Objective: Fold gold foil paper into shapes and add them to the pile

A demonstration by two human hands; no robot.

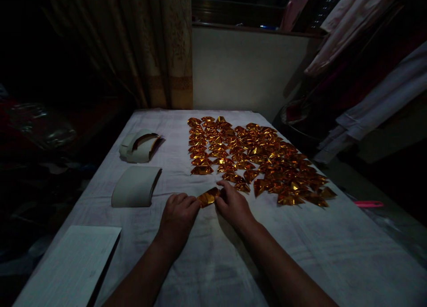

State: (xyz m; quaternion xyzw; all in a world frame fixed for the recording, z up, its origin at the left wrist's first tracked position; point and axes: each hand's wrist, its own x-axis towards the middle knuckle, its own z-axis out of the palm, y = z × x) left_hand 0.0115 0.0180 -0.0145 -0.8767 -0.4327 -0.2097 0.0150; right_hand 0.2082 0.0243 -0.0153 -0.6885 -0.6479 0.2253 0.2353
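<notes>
Between my two hands is a shiny gold foil paper piece [208, 197], folded into a narrow boat-like shape. My left hand [179, 216] pinches its left end, the fingers curled together. At the other end, my right hand [233, 203] grips the piece between thumb and fingers. Just beyond my hands lie many folded gold foil pieces [255, 151], in rows at the left and heaped more loosely toward the right. To the left of my hands rests a curved stack of pale paper sheets [136, 187], with a second curled stack [142, 147] behind it.
A pale cloth [213, 271] covers the table. A flat white board or box [71, 262] lies at the near left. Behind the table are a curtain [160, 44] and a light wall [240, 71]. Clothes [383, 102] hang at the right, above a pink object [368, 204].
</notes>
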